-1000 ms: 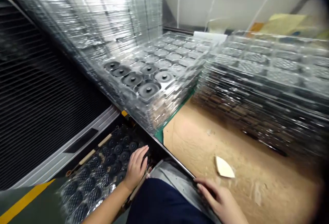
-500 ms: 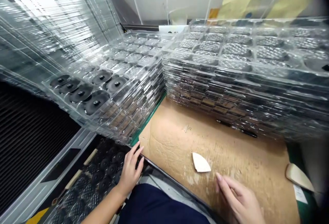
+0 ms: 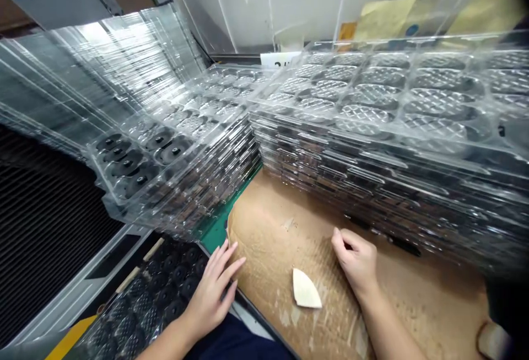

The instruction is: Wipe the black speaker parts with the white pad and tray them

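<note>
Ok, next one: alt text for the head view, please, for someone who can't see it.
A person's left hand rests at the edge of a cardboard sheet, fingers spread, while the right hand lies loosely curled on it beside a small pale wedge. Tall stacks of clear plastic trays stand behind, and a lower tray of black round parts sits at left.

Left hand point(image 3: 212, 291) flat on cardboard sheet point(image 3: 413, 299) edge; right hand point(image 3: 357, 261) near pale wedge point(image 3: 305, 289)
</note>
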`<action>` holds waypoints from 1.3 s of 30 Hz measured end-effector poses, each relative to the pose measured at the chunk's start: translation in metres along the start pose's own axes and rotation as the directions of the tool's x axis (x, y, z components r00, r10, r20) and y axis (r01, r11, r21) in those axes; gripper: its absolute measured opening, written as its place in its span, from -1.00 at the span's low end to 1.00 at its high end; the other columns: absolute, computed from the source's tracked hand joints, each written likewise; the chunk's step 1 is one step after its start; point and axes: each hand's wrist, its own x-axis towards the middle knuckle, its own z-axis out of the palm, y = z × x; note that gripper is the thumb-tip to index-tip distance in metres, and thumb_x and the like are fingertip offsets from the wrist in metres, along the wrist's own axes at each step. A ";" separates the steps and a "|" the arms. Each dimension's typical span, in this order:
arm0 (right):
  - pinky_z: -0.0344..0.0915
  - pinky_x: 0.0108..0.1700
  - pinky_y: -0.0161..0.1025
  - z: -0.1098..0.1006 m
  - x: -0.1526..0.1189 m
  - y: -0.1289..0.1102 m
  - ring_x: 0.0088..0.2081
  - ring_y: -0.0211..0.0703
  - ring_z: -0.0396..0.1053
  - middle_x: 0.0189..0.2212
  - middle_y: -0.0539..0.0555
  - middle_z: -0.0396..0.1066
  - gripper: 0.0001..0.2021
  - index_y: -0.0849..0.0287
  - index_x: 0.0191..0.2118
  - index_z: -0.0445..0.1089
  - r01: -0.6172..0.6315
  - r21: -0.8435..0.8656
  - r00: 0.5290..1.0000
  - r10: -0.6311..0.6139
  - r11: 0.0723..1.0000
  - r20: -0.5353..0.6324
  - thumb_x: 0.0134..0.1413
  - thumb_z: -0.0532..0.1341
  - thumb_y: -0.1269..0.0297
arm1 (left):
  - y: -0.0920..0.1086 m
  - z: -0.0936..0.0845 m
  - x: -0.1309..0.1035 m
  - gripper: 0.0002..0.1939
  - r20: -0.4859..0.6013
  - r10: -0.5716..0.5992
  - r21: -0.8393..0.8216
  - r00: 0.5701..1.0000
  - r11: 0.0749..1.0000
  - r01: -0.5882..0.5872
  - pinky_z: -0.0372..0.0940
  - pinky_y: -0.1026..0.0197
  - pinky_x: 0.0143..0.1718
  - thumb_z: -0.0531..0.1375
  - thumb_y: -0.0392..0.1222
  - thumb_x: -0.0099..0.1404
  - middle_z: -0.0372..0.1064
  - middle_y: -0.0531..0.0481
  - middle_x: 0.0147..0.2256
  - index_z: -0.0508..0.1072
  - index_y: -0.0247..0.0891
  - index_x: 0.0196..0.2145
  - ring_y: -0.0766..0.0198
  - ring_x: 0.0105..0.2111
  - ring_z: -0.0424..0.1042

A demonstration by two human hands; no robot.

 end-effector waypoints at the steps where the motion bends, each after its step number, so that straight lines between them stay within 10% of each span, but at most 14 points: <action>1: -0.06 -0.55 -0.36 -0.001 0.000 0.000 -0.64 -0.38 -0.05 -0.70 -0.09 -0.08 -0.58 0.19 -0.71 0.02 -0.017 0.005 1.000 0.017 1.000 -0.004 0.13 0.07 0.29 | 0.006 0.003 0.006 -0.44 0.044 0.020 0.041 0.999 0.999 -0.022 0.01 -0.20 0.16 0.02 -0.41 0.23 -0.11 -0.15 0.25 0.06 -0.16 0.17 -0.02 0.26 -0.20; 11: -0.08 -0.52 -0.35 -0.007 0.008 0.006 -0.63 -0.38 -0.02 -0.70 -0.09 -0.05 -0.60 0.20 -0.69 0.02 -0.089 -0.012 0.995 0.090 0.996 0.054 0.15 0.05 0.30 | 0.041 0.041 0.042 -0.42 0.138 -0.022 0.273 0.990 0.962 -0.017 -0.22 -0.47 0.08 -0.03 -0.33 0.26 -0.03 -0.19 0.23 -0.06 -0.16 0.23 -0.09 0.23 -0.09; 17: -0.10 -0.48 -0.32 -0.004 0.008 0.007 -0.60 -0.36 -0.02 -0.69 -0.08 -0.05 -0.63 0.20 -0.66 -0.02 -0.001 -0.012 0.988 0.003 1.000 0.157 0.12 0.06 0.35 | 0.041 0.036 0.043 -0.39 0.185 0.036 0.248 0.982 0.965 -0.082 0.03 -0.05 0.16 -0.01 -0.35 0.22 0.01 -0.15 0.22 -0.03 -0.28 0.22 0.11 0.24 -0.09; 30: -0.07 -0.50 -0.34 -0.005 0.005 0.015 -0.61 -0.35 0.04 -0.70 -0.08 0.01 -0.64 0.19 -0.70 0.05 0.079 -0.058 0.976 -0.065 0.995 0.207 0.07 0.07 0.35 | 0.045 0.032 0.045 -0.39 0.204 0.042 0.221 0.978 0.971 -0.088 -0.03 -0.16 0.16 -0.06 -0.36 0.23 -0.03 -0.17 0.23 -0.07 -0.25 0.23 0.03 0.25 -0.16; 39: -0.04 -0.57 -0.40 -0.004 0.003 0.017 -0.65 -0.40 0.02 -0.72 -0.14 -0.01 -0.58 0.20 -0.70 0.05 0.174 -0.124 0.968 -0.147 0.977 0.202 0.14 0.09 0.22 | 0.046 0.033 0.047 -0.27 0.264 0.055 0.188 0.963 0.976 -0.107 -0.15 -0.18 0.16 -0.02 0.07 0.25 -0.19 -0.17 0.27 -0.25 -0.20 0.26 -0.09 0.25 -0.20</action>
